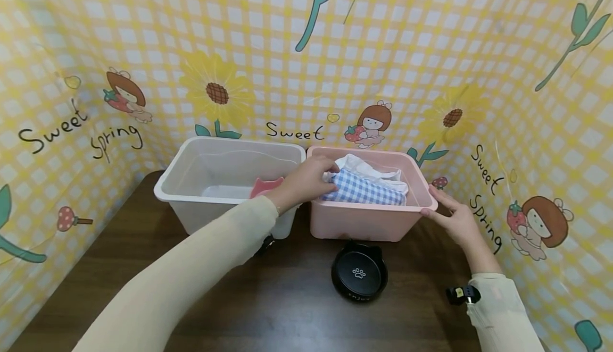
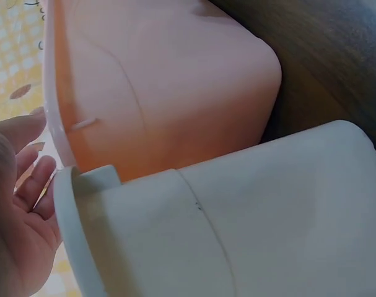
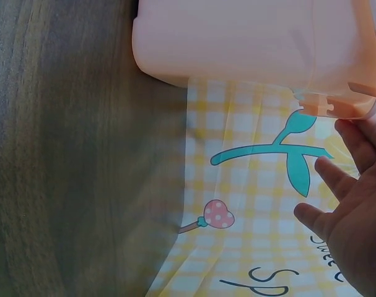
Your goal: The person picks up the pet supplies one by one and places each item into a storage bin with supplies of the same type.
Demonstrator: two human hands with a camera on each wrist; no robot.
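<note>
A blue-and-white checked cloth [image 1: 366, 187] lies inside the pink bin [image 1: 373, 224], with white fabric [image 1: 366, 168] behind it. My left hand [image 1: 308, 179] reaches over the adjoining bin rims, thumb and fingers pinching the left end of the checked cloth. From the left wrist, that left hand [image 2: 20, 204] shows bent fingers beyond the two rims, and the cloth is hidden there. At the pink bin's right end, my right hand [image 1: 455, 216] touches the rim with thumb and fingertips. In the right wrist view, the right hand [image 3: 358, 192] has its lower fingers straight and spread.
Left of the pink bin stands a white bin [image 1: 201, 206] with a red, pointed-eared item [image 1: 265, 186] inside. A black cat-eared bowl [image 1: 359, 272] with a paw print sits on the dark wooden table [image 1: 268, 315] in front. Yellow checked fabric [image 1: 268, 33] surrounds the back and sides.
</note>
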